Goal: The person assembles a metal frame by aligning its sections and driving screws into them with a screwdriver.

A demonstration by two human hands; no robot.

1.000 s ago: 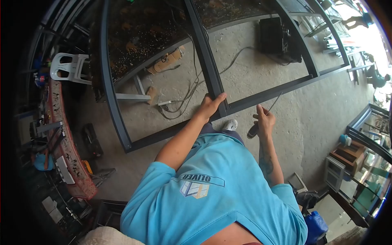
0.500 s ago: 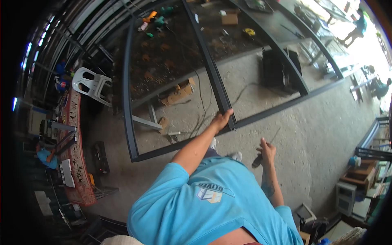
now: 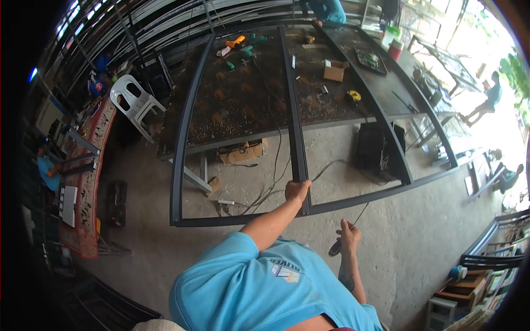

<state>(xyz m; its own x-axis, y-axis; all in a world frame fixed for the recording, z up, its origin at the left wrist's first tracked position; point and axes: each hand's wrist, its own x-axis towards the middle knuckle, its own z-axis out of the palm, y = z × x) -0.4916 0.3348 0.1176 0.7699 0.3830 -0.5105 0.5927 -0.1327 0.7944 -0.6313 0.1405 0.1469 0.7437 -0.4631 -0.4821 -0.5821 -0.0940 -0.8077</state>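
Note:
A large dark metal frame (image 3: 237, 220) lies across the dark worktable (image 3: 232, 118), its near edge sticking out over the floor towards me. My left hand (image 3: 298, 190) is wrapped round the near end of the frame's middle bar, close to the joint with the near rail. Lower and to the right, my right hand (image 3: 349, 233) holds a screwdriver-like tool (image 3: 335, 247) with a dark handle and a long thin shaft pointing up and away. The right hand is apart from the frame.
On the worktable lie an orange tool (image 3: 236, 41), green tools, a cardboard box (image 3: 334, 70) and a yellow tape (image 3: 354, 95). Cables hang to the floor. A white chair (image 3: 134, 102) stands left. A co-worker (image 3: 326, 10) is at the far side; others sit or stand farther off.
The view has tilted up, bringing the table's far side and a co-worker into sight. My left hand still grips the bar, and my right hand still holds the tool.

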